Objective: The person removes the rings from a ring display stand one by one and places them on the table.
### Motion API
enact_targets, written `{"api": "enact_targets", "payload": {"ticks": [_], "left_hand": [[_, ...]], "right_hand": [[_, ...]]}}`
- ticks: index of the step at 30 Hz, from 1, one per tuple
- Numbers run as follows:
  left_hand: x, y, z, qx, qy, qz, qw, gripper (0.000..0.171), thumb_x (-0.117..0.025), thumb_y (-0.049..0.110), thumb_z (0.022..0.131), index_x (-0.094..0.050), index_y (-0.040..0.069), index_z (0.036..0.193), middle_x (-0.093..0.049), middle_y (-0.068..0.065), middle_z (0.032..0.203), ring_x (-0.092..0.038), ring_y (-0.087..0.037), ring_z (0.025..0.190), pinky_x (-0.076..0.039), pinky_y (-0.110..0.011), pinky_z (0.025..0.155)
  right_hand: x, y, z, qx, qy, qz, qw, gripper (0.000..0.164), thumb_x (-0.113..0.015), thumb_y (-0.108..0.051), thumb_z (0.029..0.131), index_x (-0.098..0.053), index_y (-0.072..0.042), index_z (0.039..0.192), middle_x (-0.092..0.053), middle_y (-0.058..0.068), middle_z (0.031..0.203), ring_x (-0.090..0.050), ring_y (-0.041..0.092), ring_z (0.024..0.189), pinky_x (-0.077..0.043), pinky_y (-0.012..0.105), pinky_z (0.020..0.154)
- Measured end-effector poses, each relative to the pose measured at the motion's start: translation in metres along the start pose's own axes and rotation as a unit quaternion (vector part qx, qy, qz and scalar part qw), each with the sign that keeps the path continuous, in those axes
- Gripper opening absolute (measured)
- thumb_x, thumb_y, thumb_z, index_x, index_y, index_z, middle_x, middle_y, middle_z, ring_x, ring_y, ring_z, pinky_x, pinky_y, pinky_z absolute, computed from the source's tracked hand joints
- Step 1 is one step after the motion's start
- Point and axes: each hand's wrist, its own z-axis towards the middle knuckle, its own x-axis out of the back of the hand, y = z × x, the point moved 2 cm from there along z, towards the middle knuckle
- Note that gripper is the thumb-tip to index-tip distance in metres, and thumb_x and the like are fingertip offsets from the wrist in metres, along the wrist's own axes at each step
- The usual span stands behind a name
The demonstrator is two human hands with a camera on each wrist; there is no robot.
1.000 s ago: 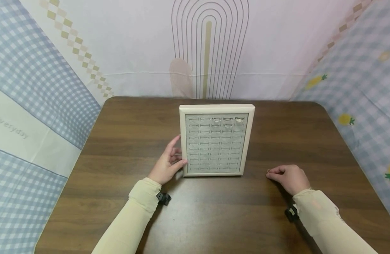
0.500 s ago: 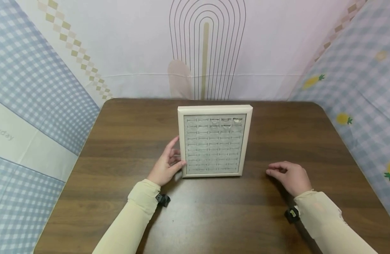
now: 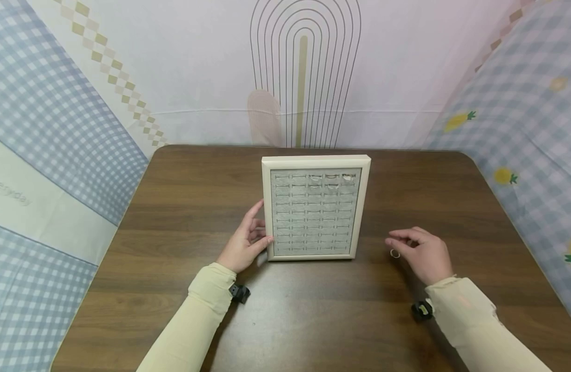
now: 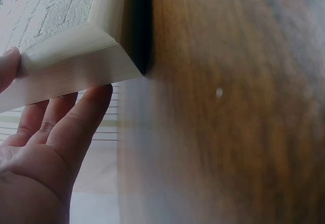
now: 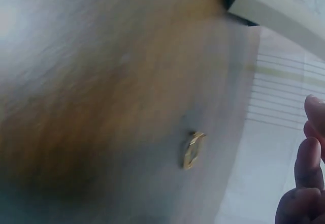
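A ring display board point(image 3: 313, 212), a cream frame round grey slotted fabric, stands upright on the table. Several rings point(image 3: 332, 178) sit in its upper right slots. My left hand point(image 3: 242, 243) holds the frame's left edge, thumb at the front; in the left wrist view the fingers point(image 4: 76, 117) touch the frame's side point(image 4: 71, 74). To the right of the board, my right hand point(image 3: 425, 253) hovers with thumb and forefinger tips close together. Just below those tips a gold ring point(image 5: 193, 150) lies on the table, apart from the fingers point(image 5: 308, 163) in the right wrist view.
The brown wooden table point(image 3: 304, 320) has rounded back corners. A white cloth point(image 3: 197, 57) with line arches hangs behind it, and blue checked cloth point(image 3: 536, 144) flanks both sides. Black wrist cameras point(image 3: 239, 293) are strapped over the cream sleeves point(image 3: 183, 325).
The ring pinched in my right fingertips a second ago is let go and lies on the table. The right hand has risen slightly away from it. The left hand keeps its place on the frame.
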Motion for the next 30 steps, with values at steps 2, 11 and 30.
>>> {"api": "enact_targets", "payload": {"ticks": [2, 11, 30], "left_hand": [[0.0, 0.0, 0.0, 0.001, 0.002, 0.004, 1.0, 0.088, -0.066, -0.005, 0.093, -0.015, 0.019, 0.161, -0.062, -0.026, 0.118, -0.066, -0.039, 0.107, -0.054, -0.046, 0.095], [0.001, 0.0, -0.001, 0.005, -0.001, 0.007, 1.0, 0.088, -0.066, -0.004, 0.094, -0.014, 0.019, 0.161, -0.062, -0.026, 0.118, -0.065, -0.039, 0.107, -0.054, -0.047, 0.095], [0.002, -0.001, -0.001, 0.005, -0.004, 0.02, 0.9998, 0.089, -0.066, -0.001, 0.095, -0.012, 0.023, 0.162, -0.064, -0.024, 0.121, -0.066, -0.036, 0.108, -0.055, -0.048, 0.094]], "right_hand": [[0.0, -0.007, 0.001, 0.006, 0.011, 0.006, 1.0, 0.021, -0.078, -0.03, 0.09, -0.08, -0.013, 0.102, -0.069, -0.003, 0.085, -0.053, 0.011, 0.073, -0.044, 0.02, 0.056], [0.004, -0.042, 0.016, 0.048, 0.08, 0.024, 0.995, 0.012, -0.081, -0.024, 0.087, -0.081, -0.015, 0.096, -0.066, -0.006, 0.079, -0.05, 0.007, 0.068, -0.04, 0.016, 0.057], [-0.003, -0.083, 0.036, 0.098, 0.132, 0.089, 0.982, 0.009, -0.084, -0.01, 0.082, -0.082, -0.01, 0.091, -0.064, -0.004, 0.074, -0.048, 0.006, 0.064, -0.037, 0.015, 0.056]]}}
